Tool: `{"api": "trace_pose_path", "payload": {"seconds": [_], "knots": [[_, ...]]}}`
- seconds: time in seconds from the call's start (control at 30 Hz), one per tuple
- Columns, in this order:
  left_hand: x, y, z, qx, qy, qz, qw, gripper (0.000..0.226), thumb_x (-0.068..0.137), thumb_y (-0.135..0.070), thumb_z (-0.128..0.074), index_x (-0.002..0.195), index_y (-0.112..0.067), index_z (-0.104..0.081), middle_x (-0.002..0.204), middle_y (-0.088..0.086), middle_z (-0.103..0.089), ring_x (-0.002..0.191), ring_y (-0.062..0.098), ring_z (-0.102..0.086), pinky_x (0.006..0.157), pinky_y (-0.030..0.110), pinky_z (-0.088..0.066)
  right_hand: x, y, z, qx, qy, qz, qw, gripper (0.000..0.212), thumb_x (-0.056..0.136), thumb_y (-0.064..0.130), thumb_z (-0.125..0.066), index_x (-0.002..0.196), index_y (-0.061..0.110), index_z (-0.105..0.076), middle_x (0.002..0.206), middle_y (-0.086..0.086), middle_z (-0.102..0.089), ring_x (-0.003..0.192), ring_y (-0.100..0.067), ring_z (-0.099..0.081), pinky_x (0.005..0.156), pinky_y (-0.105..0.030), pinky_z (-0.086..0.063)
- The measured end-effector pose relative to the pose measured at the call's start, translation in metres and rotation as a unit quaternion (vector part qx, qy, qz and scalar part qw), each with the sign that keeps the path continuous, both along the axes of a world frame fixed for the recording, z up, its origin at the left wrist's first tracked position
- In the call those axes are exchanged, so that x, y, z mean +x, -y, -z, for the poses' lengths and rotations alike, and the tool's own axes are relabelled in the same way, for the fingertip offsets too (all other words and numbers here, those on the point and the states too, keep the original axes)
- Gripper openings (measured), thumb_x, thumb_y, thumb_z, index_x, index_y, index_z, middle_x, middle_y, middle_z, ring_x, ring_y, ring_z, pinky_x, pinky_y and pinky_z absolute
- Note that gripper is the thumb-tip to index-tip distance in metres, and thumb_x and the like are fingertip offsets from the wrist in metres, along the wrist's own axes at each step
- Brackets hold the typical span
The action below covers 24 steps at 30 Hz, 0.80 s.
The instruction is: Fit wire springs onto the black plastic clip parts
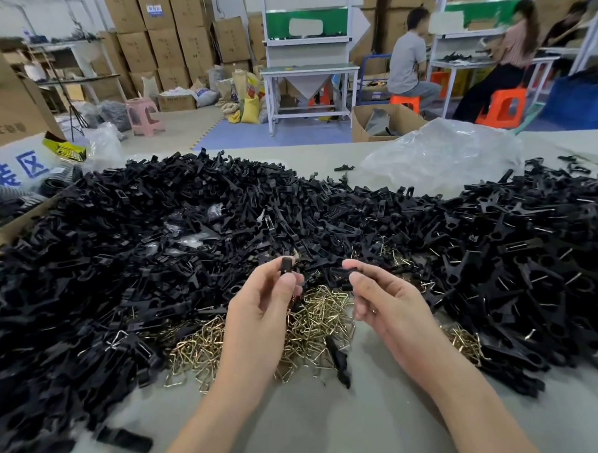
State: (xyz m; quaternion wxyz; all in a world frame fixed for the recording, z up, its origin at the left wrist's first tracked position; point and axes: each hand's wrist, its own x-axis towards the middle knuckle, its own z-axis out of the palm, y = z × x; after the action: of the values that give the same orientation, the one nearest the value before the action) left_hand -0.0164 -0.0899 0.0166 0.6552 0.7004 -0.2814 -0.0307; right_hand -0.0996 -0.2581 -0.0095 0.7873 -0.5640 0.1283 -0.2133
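A huge heap of black plastic clip parts (195, 221) covers the table from left to right. In front of it, near me, lies a pile of brass-coloured wire springs (314, 316). My left hand (263, 307) is raised above the springs and pinches one black clip part (286, 264) upright between thumb and fingers. My right hand (387, 298) is level with it and a little to the right. It pinches another black clip part (343, 272) at its fingertips. The two held parts are a short gap apart. A loose clip part (339, 361) lies on the springs between my wrists.
A crumpled clear plastic bag (441, 157) lies at the back right of the table. A cardboard box (11, 111) stands at the left edge. Bare grey tabletop (316, 422) shows between my forearms. Beyond are stacked cartons, workbenches and seated people.
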Motion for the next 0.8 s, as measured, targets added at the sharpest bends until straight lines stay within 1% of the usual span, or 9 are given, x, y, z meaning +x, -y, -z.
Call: {"api": "trace_pose_path", "payload": {"seconds": [0.07, 0.13, 0.3, 0.4, 0.47, 0.5, 0.57, 0.63, 0.8], "knots": [[0.0, -0.002, -0.002, -0.007, -0.003, 0.008, 1.0, 0.017, 0.101, -0.022, -0.056, 0.108, -0.032, -0.067, 0.099, -0.014, -0.076, 0.097, 0.002, -0.068, 0.082, 0.009, -0.047, 0.0, -0.001, 0.0, -0.02, -0.013, 0.0, 1.0, 0.043, 0.078, 0.041, -0.082, 0.118, 0.03, -0.075, 0.063, 0.001, -0.055, 0.06, -0.011, -0.052, 0.07, -0.022, -0.051], [0.001, -0.002, -0.003, -0.038, -0.03, 0.018, 0.999, 0.017, 0.1, -0.021, -0.057, 0.113, -0.027, -0.067, 0.101, -0.01, -0.077, 0.092, 0.001, -0.068, 0.08, 0.012, -0.049, 0.0, -0.001, 0.0, -0.018, -0.01, 0.005, 1.0, 0.047, 0.072, 0.045, -0.081, 0.117, 0.033, -0.074, 0.06, 0.002, -0.054, 0.058, -0.011, -0.053, 0.072, -0.023, -0.053], [0.003, -0.001, -0.006, -0.184, -0.196, 0.086, 0.959, 0.038, 0.082, -0.023, -0.067, 0.12, -0.016, -0.063, 0.089, 0.002, -0.074, 0.081, 0.017, -0.071, 0.073, 0.021, -0.057, 0.002, -0.005, -0.001, -0.019, -0.007, 0.014, 1.0, 0.046, 0.068, 0.046, -0.084, 0.11, 0.031, -0.077, 0.064, 0.004, -0.058, 0.062, -0.01, -0.057, 0.075, -0.026, -0.054], [0.004, -0.002, -0.005, -0.214, -0.247, 0.107, 0.939, 0.03, 0.079, -0.018, -0.071, 0.108, -0.01, -0.064, 0.082, 0.006, -0.069, 0.078, 0.02, -0.072, 0.072, 0.023, -0.059, 0.001, -0.008, -0.005, -0.021, 0.009, -0.006, 1.0, 0.046, 0.071, 0.046, -0.085, 0.111, 0.025, -0.077, 0.085, 0.002, -0.072, 0.081, -0.014, -0.069, 0.078, -0.027, -0.056], [0.003, -0.003, -0.003, -0.194, -0.241, 0.102, 0.945, 0.028, 0.078, -0.025, -0.074, 0.099, -0.011, -0.062, 0.079, 0.008, -0.069, 0.077, 0.021, -0.072, 0.07, 0.025, -0.058, 0.0, -0.012, -0.008, -0.022, 0.016, -0.019, 0.999, 0.034, 0.08, 0.04, -0.082, 0.109, 0.023, -0.078, 0.111, -0.003, -0.075, 0.098, -0.02, -0.073, 0.081, -0.029, -0.058], [0.002, -0.003, -0.002, -0.176, -0.227, 0.098, 0.953, 0.028, 0.078, -0.032, -0.075, 0.095, -0.014, -0.063, 0.076, 0.007, -0.069, 0.075, 0.02, -0.072, 0.068, 0.025, -0.058, 0.0, -0.014, -0.009, -0.016, 0.021, -0.025, 0.999, 0.027, 0.083, 0.037, -0.08, 0.107, 0.023, -0.078, 0.116, -0.005, -0.074, 0.1, -0.022, -0.073, 0.081, -0.03, -0.058], [0.002, -0.002, -0.002, -0.14, -0.193, 0.09, 0.967, 0.024, 0.077, -0.045, -0.074, 0.087, -0.025, -0.066, 0.071, 0.003, -0.068, 0.07, 0.017, -0.068, 0.065, 0.025, -0.055, 0.0, -0.017, -0.011, -0.001, 0.025, -0.035, 0.999, 0.024, 0.082, 0.027, -0.074, 0.105, 0.023, -0.078, 0.113, -0.008, -0.075, 0.093, -0.022, -0.073, 0.079, -0.029, -0.059], [0.001, -0.001, -0.001, -0.113, -0.157, 0.078, 0.978, 0.018, 0.08, -0.048, -0.071, 0.084, -0.03, -0.067, 0.069, 0.002, -0.068, 0.068, 0.016, -0.065, 0.065, 0.025, -0.054, 0.0, -0.019, -0.012, -0.016, 0.018, -0.045, 0.999, 0.026, 0.082, 0.023, -0.072, 0.107, 0.018, -0.077, 0.108, -0.01, -0.076, 0.088, -0.02, -0.073, 0.079, -0.027, -0.059], [-0.005, 0.0, 0.003, -0.053, -0.068, 0.016, 0.996, 0.02, 0.084, -0.048, -0.067, 0.085, -0.028, -0.069, 0.073, -0.003, -0.071, 0.067, 0.007, -0.064, 0.065, 0.019, -0.052, -0.001, -0.027, -0.014, -0.096, -0.019, -0.063, 0.993, 0.034, 0.081, 0.02, -0.071, 0.114, 0.013, -0.073, 0.102, -0.008, -0.078, 0.085, -0.016, -0.074, 0.079, -0.024, -0.058]]}}
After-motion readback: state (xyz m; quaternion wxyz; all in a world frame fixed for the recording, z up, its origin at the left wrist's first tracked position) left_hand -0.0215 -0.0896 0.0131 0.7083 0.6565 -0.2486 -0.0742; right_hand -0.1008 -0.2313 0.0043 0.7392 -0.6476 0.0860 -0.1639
